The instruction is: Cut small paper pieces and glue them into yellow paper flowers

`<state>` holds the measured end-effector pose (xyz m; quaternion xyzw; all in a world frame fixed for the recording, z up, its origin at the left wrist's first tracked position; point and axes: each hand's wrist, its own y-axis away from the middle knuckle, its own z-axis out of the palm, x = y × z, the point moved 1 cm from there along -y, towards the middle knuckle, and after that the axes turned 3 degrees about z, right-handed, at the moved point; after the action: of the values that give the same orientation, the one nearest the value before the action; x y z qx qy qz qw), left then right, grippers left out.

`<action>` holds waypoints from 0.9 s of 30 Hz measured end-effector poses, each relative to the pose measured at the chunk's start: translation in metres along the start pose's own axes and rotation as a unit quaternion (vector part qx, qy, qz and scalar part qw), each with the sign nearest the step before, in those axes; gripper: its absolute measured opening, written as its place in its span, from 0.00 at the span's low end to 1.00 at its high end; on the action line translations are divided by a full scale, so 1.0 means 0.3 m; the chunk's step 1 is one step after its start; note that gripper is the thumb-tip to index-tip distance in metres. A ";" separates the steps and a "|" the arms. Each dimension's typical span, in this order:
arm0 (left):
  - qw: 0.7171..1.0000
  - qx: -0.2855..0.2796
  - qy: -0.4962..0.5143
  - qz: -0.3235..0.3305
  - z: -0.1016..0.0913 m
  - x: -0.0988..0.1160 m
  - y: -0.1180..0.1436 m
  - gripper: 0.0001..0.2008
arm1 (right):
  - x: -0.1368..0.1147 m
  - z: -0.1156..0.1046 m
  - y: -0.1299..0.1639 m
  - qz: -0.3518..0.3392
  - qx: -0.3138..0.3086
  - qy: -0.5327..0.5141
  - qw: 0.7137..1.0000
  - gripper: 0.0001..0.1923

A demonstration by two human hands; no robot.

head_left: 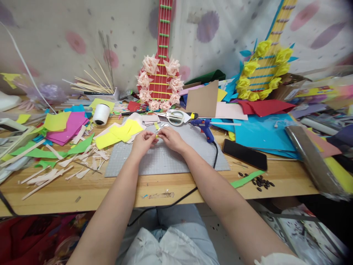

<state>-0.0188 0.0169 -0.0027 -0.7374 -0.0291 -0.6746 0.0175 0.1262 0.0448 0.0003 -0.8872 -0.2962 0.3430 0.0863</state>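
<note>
A cluttered wooden worktable (91, 189) runs across the view in front of a flower-printed cloth backdrop (55, 33). Nearest, a black cord (176, 200) hangs over the table edge, and to the right lie a green paper strip (246, 179) and some dark seeds (261, 183). Over the grey cutting mat (165, 160), the left hand (142, 142) and the right hand (170, 138) meet, fingertips of both pinched on a small yellow paper piece (157, 135) held just above the mat. A black phone (245, 154) lies to the right of the mat; pale paper scraps (55, 173) litter the left. Farther back, a blue glue gun (203, 127) rests at the mat's far edge, with white-handled scissors (173, 117) just beyond and yellow paper sheets (121, 132) to the left. A white tape roll (101, 114) stands near pink sheets (70, 127). Against the backdrop lean a red paper guitar (161, 55) ringed with pale pink flowers and a yellow paper guitar (266, 62) ringed with yellow flowers.
</note>
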 end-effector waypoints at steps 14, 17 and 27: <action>0.998 -0.007 -0.025 0.054 0.006 -0.001 0.007 0.18 | -0.004 -0.002 0.004 -0.003 -0.023 0.026 0.999 0.12; 0.999 -0.009 -0.021 0.045 0.009 0.007 0.013 0.17 | -0.004 -0.002 0.003 0.003 -0.028 0.031 0.999 0.11; 0.981 0.032 -0.155 0.108 -0.028 0.022 -0.027 0.10 | -0.002 -0.008 -0.003 -0.003 -0.033 0.071 0.997 0.11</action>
<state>-0.0269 0.0246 0.0045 -0.8310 0.0265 -0.5449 0.1090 0.1269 0.0453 0.0028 -0.9108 -0.3027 0.2692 0.0790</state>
